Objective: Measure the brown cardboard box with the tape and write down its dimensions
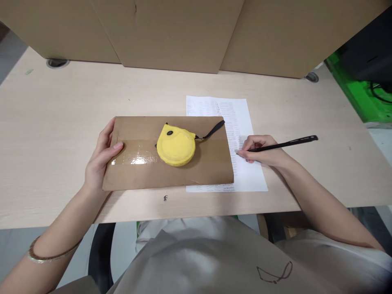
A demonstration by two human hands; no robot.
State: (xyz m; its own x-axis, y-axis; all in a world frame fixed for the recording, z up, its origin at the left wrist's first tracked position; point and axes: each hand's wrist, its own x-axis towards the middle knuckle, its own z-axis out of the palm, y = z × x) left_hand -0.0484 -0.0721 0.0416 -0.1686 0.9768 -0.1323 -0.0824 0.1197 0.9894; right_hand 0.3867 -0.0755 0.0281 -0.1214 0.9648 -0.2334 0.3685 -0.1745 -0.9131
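Observation:
My left hand (102, 153) grips the left edge of a flat brown cardboard box (137, 171), thumb on top and fingers beneath. A strip of shiny clear tape runs across the box. On it lies a round yellow pouch (177, 148) with two pointed corners and a black wrist strap (214, 129) reaching to the right. My right hand (259, 148) is closed around a long black pen (284, 145), its tip at the paper. The white sheet (255, 179) carries columns of small handwriting, and the box covers its left part.
Tall cardboard panels (171, 36) stand along the back of the pale wooden desk (55, 122). Round cable holes (57, 63) sit near the back corners. A dark object (367, 53) and green surface (346, 81) are at the right. A small black mark (165, 198) is near the front edge.

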